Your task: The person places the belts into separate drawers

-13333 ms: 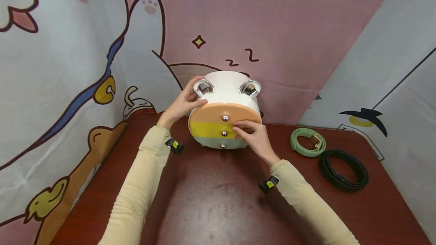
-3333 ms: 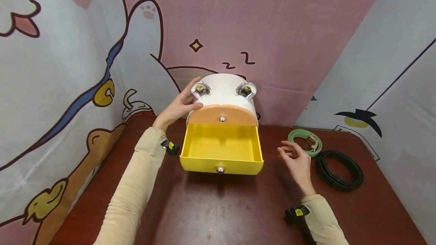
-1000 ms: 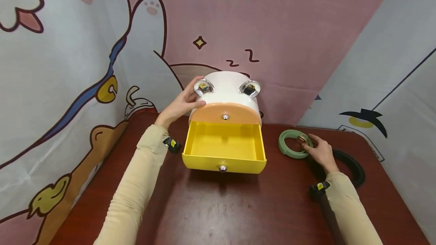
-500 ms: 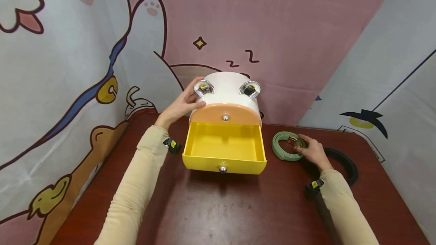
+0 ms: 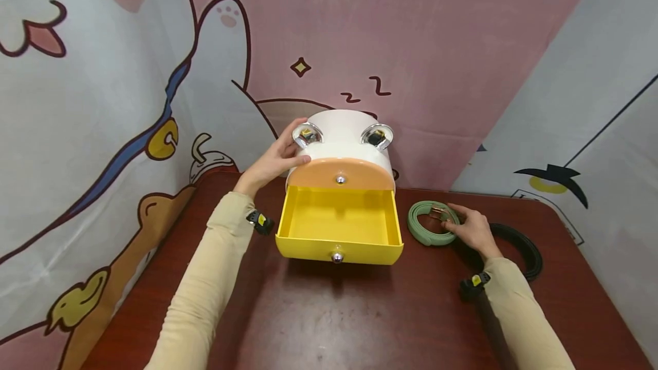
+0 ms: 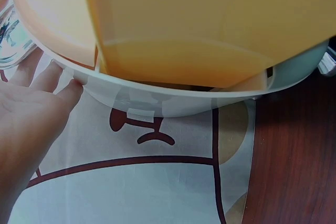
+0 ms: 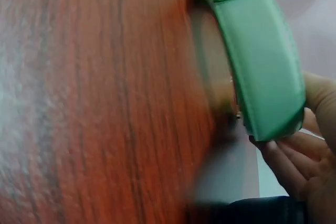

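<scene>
A white frog-like drawer box (image 5: 343,136) with silver ring eyes stands at the back middle. Its yellow drawer (image 5: 308,248) is pulled out and has nothing in it. Above that, the orange top drawer front (image 5: 311,176) sits flush. My left hand (image 5: 272,165) rests on the box's left side by one eye, thumb at the front edge, fingertips against the wall in the left wrist view. To the right, my right hand (image 5: 474,230) pinches the near-right side of a coiled green belt (image 5: 418,224) with a gold-coloured buckle. The belt (image 7: 268,66) appears tilted up in the right wrist view.
A coiled black belt (image 5: 532,250) lies on the dark red table (image 5: 329,324), partly behind my right hand and forearm. Cartoon-printed cloth (image 5: 421,73) hangs close behind the box and along the table's sides.
The yellow drawer, flush at first, was pulled out. My right hand left it and took hold of the green belt, which has shifted left. My left hand has stayed on the box.
</scene>
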A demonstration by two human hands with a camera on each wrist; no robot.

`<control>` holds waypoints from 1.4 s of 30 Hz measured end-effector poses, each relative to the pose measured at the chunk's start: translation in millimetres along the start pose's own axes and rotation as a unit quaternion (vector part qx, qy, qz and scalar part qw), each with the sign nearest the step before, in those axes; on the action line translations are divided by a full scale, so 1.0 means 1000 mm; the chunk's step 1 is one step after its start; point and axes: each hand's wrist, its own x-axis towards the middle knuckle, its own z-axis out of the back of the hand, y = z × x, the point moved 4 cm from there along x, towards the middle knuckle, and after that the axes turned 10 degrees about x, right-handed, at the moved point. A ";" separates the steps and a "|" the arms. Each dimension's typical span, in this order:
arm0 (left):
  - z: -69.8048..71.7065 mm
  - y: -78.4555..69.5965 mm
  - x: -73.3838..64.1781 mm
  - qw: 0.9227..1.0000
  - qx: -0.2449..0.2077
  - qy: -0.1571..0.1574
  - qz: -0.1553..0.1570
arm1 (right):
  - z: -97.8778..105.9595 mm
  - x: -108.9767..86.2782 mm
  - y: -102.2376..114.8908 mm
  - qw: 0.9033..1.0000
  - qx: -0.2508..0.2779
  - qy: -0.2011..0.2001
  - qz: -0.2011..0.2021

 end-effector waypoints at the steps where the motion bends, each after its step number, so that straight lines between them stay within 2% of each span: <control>1: -0.001 -0.003 -0.001 1.000 0.000 0.001 -0.002 | 0.000 -0.001 0.000 1.000 0.004 -0.005 -0.001; 7: -0.005 -0.021 -0.006 1.000 0.003 0.007 -0.011 | 0.003 -0.005 -0.002 0.999 0.027 -0.036 -0.012; 12: -0.005 -0.023 -0.006 1.000 0.008 0.005 -0.011 | 0.009 -0.007 0.002 0.996 0.046 -0.066 -0.022; 20: -0.003 -0.022 -0.009 1.000 0.010 0.001 -0.006 | 0.011 -0.011 0.022 0.994 0.083 -0.071 -0.026; 27: 0.002 0.000 -0.001 1.000 0.000 -0.001 -0.005 | 0.013 -0.019 0.039 0.991 0.113 -0.072 -0.019; 29: 0.002 0.002 0.000 1.000 0.002 -0.001 -0.008 | 0.013 -0.021 0.045 0.990 0.115 -0.073 -0.020; 42: 0.004 0.002 0.002 1.000 0.008 -0.001 -0.018 | 0.033 -0.031 0.078 0.988 0.103 -0.104 -0.041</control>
